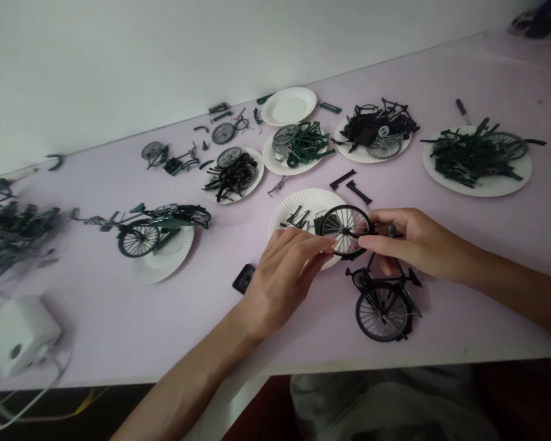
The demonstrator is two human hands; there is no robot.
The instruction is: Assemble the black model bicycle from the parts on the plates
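Note:
A black model bicycle (360,278) is tilted above the near part of the table, its spoked front wheel (348,215) raised and its rear wheel (384,312) lower and nearer me. My right hand (406,242) is closed around the front end of the frame, thumb by the wheel's hub. From the left, my left hand (287,269) pinches at the front wheel's rim; its fingertips partly cover what lies between them. Behind the wheel, a paper plate (287,199) carries small black parts (298,217), partly hidden by my hands.
Paper plates hold heaps of black parts (233,177), dark green parts (307,144) and more green parts (472,156). At left, a green model bicycle (165,223) rests on a plate, near a white adapter (22,334). A screwdriver (461,108) lies at back right.

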